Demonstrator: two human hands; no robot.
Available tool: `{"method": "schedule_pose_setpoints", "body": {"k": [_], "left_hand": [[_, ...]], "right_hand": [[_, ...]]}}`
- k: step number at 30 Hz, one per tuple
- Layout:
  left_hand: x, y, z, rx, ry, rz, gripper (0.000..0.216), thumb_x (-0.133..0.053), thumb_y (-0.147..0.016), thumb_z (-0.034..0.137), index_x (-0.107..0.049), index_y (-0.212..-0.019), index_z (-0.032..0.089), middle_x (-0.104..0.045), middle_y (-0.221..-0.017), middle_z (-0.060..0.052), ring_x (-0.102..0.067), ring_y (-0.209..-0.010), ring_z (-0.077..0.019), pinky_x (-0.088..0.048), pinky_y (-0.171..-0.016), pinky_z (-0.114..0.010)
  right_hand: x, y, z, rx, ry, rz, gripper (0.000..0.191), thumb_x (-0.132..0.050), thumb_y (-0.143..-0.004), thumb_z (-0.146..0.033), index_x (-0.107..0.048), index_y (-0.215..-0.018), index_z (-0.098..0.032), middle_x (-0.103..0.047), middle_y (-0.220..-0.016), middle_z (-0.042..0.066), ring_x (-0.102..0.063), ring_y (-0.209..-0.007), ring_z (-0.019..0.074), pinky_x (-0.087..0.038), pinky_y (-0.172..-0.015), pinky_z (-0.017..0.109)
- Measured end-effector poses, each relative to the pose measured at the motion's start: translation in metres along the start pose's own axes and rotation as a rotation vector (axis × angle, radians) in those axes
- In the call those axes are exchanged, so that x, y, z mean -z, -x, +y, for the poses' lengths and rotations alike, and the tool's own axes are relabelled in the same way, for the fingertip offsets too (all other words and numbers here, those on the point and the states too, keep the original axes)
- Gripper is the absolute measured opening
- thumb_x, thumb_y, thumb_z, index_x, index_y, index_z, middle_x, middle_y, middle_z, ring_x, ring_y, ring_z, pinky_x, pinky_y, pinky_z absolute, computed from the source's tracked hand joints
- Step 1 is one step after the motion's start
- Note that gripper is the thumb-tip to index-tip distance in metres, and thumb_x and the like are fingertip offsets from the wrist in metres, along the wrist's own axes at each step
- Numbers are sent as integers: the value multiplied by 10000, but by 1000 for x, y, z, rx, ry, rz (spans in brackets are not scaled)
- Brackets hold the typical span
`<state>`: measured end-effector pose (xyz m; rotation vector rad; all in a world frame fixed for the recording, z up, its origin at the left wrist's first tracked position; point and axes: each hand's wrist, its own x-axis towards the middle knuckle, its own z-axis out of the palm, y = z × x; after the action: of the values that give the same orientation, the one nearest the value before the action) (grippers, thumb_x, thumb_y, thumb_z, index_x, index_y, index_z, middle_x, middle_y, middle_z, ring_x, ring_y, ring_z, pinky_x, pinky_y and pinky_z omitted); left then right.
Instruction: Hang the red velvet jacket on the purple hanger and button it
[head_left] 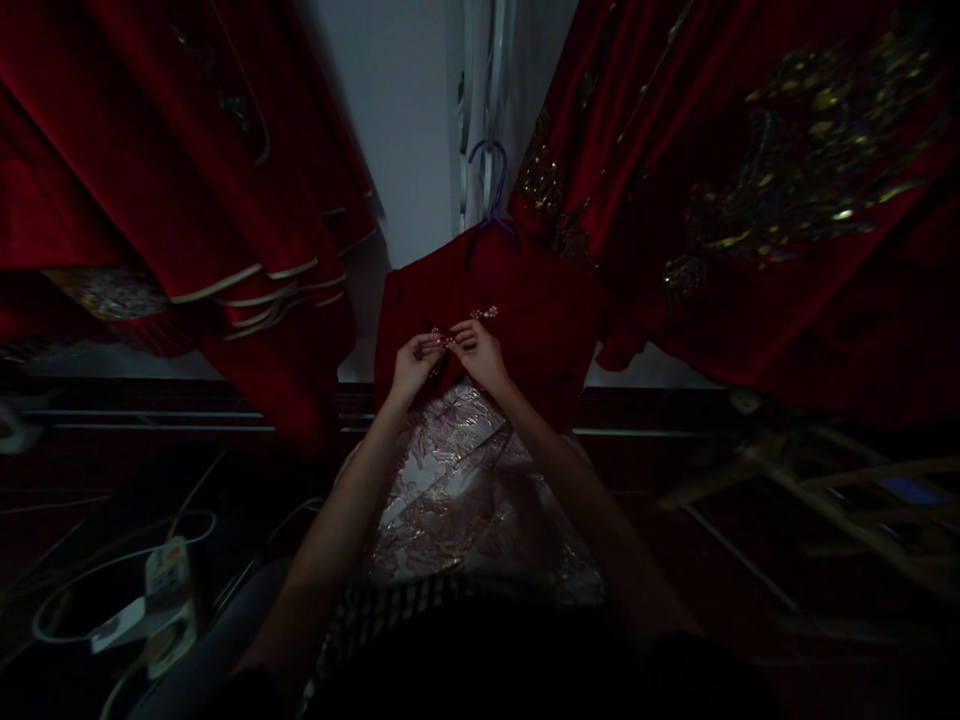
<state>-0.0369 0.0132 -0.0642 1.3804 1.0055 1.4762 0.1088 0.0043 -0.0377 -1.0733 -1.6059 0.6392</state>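
A red garment (540,320) hangs on a purple hanger (495,190) in front of me. Both hands meet at its front, near the middle. My left hand (417,364) pinches a small fastening at the garment's front edge, fingertips together. Close against it, my right hand (481,356) is also closed at the fingertips on the same small beaded fastening (448,342). A pale, beaded ornament (485,313) shows on the red cloth just above my right hand. Below the hands, a shiny pinkish patterned cloth (465,480) spreads down toward my body. Dim light hides the finer details between the fingers.
Long red garments (247,200) with light piping hang at the left. More red cloth with gold embroidery (810,160) hangs at the right. A white power strip (171,600) with cables lies low on the left. A wooden frame (825,500) stands lower right.
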Motion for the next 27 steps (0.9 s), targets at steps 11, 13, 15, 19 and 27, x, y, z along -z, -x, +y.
{"method": "schedule_pose_setpoints", "body": {"k": [11,13,15,19,27], "left_hand": [[2,-3,-2,9,-55,45,378,-758,-631,329,-695,-928,105,-724,-916,-106,-678,-792,-170,-531,-824,-330],[1,-2,0,10,-52,33,370,-768,-624,325,-700,-912,104,-725,-918,-110,-676,-785,-169,-536,-811,-325],[0,-2,1,4,-63,37,353,-761,-634,330,-705,-900,104,-727,-920,-111,-676,-773,-168,-541,-794,-320],[-1,-2,0,-33,-114,49,320,-725,-672,317,-709,-914,109,-731,-942,-112,-682,-775,-170,-548,-775,-316],[0,2,9,-120,-337,99,253,-659,-725,294,-715,-898,119,-737,-896,-106,-696,-761,-181,-546,-713,-291]], "right_hand": [[-9,7,9,44,-56,112,139,-593,-794,-240,-548,-922,-207,-643,-871,8,-622,-741,106,-523,-658,217],[-9,9,11,51,-86,133,148,-596,-797,-250,-545,-929,-207,-639,-880,10,-623,-761,107,-527,-677,218],[-9,10,11,59,-93,146,141,-588,-805,-256,-542,-930,-208,-638,-898,13,-623,-779,107,-527,-692,218],[-10,11,7,58,-57,151,108,-573,-815,-247,-538,-911,-210,-640,-899,12,-620,-768,106,-525,-662,208],[-8,11,4,92,-29,125,104,-568,-828,-272,-543,-909,-212,-645,-889,10,-625,-764,109,-522,-626,199]]}}
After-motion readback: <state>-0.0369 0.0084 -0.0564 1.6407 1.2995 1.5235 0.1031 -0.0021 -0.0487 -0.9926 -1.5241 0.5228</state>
